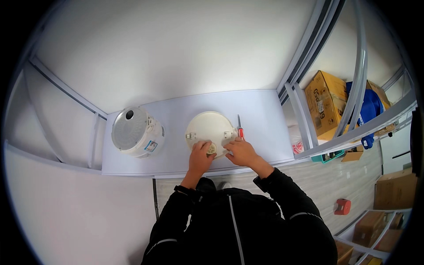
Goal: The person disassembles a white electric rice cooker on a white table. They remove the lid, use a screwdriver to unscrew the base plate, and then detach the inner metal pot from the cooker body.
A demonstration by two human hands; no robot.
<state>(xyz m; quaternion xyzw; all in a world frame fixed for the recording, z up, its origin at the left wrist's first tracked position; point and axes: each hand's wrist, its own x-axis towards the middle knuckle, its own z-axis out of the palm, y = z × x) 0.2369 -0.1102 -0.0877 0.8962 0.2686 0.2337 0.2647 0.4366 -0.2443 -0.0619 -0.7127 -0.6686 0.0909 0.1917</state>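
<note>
Touching the left hand [201, 153], the disc [212, 149] over the lid [210, 123] lies left of the right hand [240, 151] (both grips unclear).

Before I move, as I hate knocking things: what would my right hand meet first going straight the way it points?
Probably the round cream disc; your right hand appears to be at its edge, though exact contact is unclear.

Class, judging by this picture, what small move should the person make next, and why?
Probably steady the round cover with the right hand, which is at its edge, since the left hand grasps the small round part near the rim.
</note>
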